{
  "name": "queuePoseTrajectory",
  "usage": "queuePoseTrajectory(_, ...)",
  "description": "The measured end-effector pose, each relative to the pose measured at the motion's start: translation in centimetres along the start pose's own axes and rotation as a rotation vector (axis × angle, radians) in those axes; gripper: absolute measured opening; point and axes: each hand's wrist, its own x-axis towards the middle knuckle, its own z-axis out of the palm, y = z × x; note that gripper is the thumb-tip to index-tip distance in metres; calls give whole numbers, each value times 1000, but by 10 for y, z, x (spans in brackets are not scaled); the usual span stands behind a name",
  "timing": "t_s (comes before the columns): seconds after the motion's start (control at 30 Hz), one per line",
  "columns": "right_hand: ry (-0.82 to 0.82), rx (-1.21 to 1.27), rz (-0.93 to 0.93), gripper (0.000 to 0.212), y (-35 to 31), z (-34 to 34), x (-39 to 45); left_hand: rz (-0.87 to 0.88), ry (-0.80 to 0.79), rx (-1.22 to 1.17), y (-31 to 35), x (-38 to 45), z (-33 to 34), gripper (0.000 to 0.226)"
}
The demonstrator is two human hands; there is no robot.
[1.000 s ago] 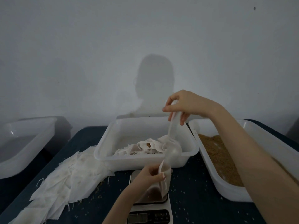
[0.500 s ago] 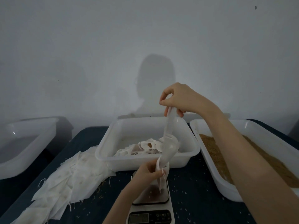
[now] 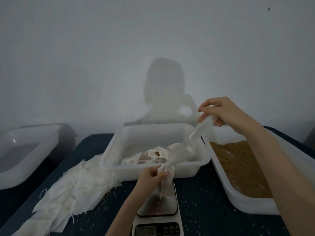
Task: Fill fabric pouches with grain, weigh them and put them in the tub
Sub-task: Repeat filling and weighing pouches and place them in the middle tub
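On the dark table (image 3: 201, 205), listed largest first.

Grain tub (image 3: 252, 206), 3 o'clock: long white tub, brown grain (image 3: 238, 166) heaped inside.

Middle tub (image 3: 141, 169), 12 o'clock: white, holds several filled pouches in a loose tangle.

Spare tub (image 3: 25, 167), 9 o'clock: white, contents unclear.

Empty pouches (image 3: 71, 189), 8 o'clock: flat pile of thin white cloth with frayed threads.

Scale (image 3: 157, 217), 6 o'clock: small, with a metal plate; display unreadable.

Scoop (image 3: 185, 149): clear plastic, tilted spout-down into the pouch mouth; right hand (image 3: 226, 113) clasps its handle end.

Pouch (image 3: 166, 178): hangs above the scale plate, mouth pinched by left hand (image 3: 151, 176). Judged light, limp and floppy; likely to sag and spill unless held at the top hem with the mouth kept wide.
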Motion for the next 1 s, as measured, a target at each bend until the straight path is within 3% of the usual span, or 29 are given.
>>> queuePoseTrajectory(0.17,159,108,24,14,42,-30,-17,15,27,9,-1,2,2,15)
queuePoseTrajectory(0.33,471,190,44,13,92,-60,-38,87,9,-95,5,6,6,15)
queuePoseTrajectory(0.43,742,65,98,16,121,-65,-49,120,-12,-23,2,5,12,21)
queuePoseTrajectory(0.53,801,-157,144,20,146,-58,-57,183,57,205,-13,0,9,29)
queuePoseTrajectory(0.7,506,-287,320,28,164,-39,-57,197,145,739,-37,-3,-17,34)
queuePoseTrajectory(0.9,133,-392,379,27,167,-18,-57,204,80,785,-45,2,-24,36)
queuePoseTrajectory(1.0,-200,-580,415,50,169,-11,-58,182,29,716,-45,3,-25,35)
